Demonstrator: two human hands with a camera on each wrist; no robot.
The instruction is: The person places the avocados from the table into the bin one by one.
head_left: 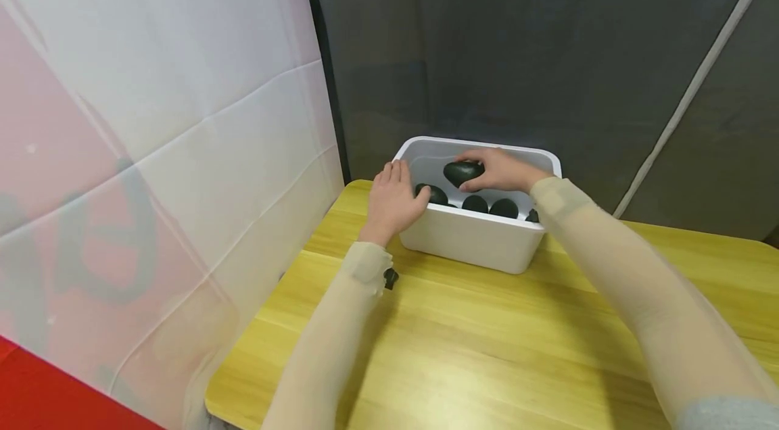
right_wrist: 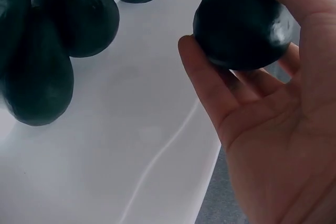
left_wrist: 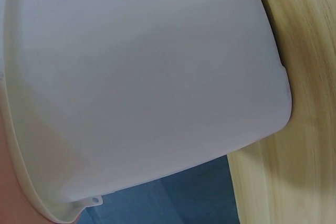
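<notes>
I log: right hand (head_left: 502,171) fingers curled round dark avocado (head_left: 463,173) over white bin (head_left: 475,241); left hand (head_left: 395,200) flat, fingers straight, steadying rim | risk: smooth skin slips; drops onto avocados below (head_left: 489,205)

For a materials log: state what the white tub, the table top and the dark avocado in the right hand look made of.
White tub: likely plastic, smooth, seamless, soft sheen. Table top: wood or wood-look laminate, yellow, streaked grain. Avocado: dark green, slightly pebbled, glossy highlight; real or imitation unclear.

Yellow wooden table (head_left: 487,342), grey curtain (head_left: 548,44)
</notes>
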